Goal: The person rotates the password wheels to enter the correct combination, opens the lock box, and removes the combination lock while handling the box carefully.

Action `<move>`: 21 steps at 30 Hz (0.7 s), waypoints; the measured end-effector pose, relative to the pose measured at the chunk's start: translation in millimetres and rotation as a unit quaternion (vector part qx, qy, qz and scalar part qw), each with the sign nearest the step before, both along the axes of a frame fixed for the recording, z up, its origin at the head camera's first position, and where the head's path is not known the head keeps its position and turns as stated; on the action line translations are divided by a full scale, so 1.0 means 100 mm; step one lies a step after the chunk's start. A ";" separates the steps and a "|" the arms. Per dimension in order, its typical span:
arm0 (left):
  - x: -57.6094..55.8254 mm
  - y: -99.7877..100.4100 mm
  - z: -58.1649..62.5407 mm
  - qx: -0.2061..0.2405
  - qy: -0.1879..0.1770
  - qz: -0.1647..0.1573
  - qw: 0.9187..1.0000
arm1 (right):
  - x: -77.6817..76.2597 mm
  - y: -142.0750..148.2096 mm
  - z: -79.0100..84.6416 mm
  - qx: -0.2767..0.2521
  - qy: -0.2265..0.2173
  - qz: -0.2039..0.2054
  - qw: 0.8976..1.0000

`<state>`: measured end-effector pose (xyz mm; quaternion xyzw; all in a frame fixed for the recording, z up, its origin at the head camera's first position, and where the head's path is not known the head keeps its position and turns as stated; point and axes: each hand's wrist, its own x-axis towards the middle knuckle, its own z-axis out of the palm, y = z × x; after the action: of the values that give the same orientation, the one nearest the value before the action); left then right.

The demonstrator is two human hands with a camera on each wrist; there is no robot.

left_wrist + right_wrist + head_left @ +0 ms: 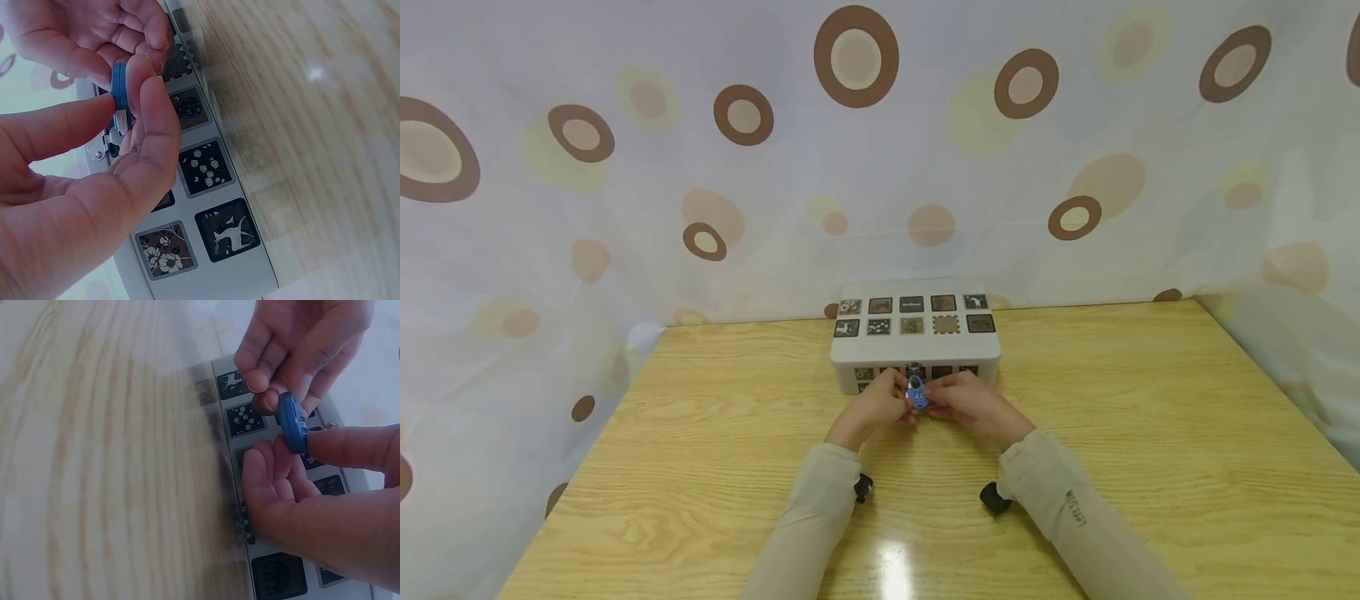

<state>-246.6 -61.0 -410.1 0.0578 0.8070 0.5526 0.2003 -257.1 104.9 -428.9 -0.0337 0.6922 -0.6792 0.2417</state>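
A small blue combination padlock (917, 397) is held between both hands at the front of a white box (917, 350) printed with dark square pictures. My left hand (877, 403) pinches one side of the padlock between thumb and fingertips. From the other side, my right hand (973, 403) pinches it too, thumb against the dial face in the right wrist view. The padlock (119, 94) appears edge-on in the left wrist view, close to a metal clasp (97, 152) on the box. Fingers partly hide the clasp, so I cannot tell whether the shackle passes through it.
The box stands near the back edge of a wooden table (737, 417), before a white curtain (775, 192) with brown and peach ovals. Black wrist camera mounts (995, 498) stick out under both sleeves.
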 end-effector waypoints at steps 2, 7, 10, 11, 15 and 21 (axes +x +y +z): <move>0.00 0.00 0.00 -0.001 0.000 -0.001 1.000 | 0.00 0.00 0.00 0.002 0.000 -0.002 1.000; 0.00 0.00 0.00 -0.004 0.006 -0.002 1.000 | 0.00 -0.01 0.00 0.004 0.000 -0.009 1.000; 0.00 0.00 0.00 -0.002 0.003 -0.002 1.000 | 0.00 -0.02 0.00 0.007 0.001 -0.011 1.000; 0.00 0.00 0.00 -0.002 0.003 -0.003 1.000 | 0.00 -0.01 0.00 0.008 0.002 -0.012 1.000; 0.00 0.00 0.00 0.000 0.003 -0.002 1.000 | 0.01 -0.02 0.02 0.007 0.001 -0.012 1.000; 0.00 0.01 0.00 0.000 0.006 0.000 1.000 | 0.01 -0.01 0.03 0.004 0.001 -0.010 1.000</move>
<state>-247.1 -60.5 -410.3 0.0612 0.8081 0.5521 0.1958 -256.0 103.8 -426.0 -0.0268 0.6952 -0.6791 0.2341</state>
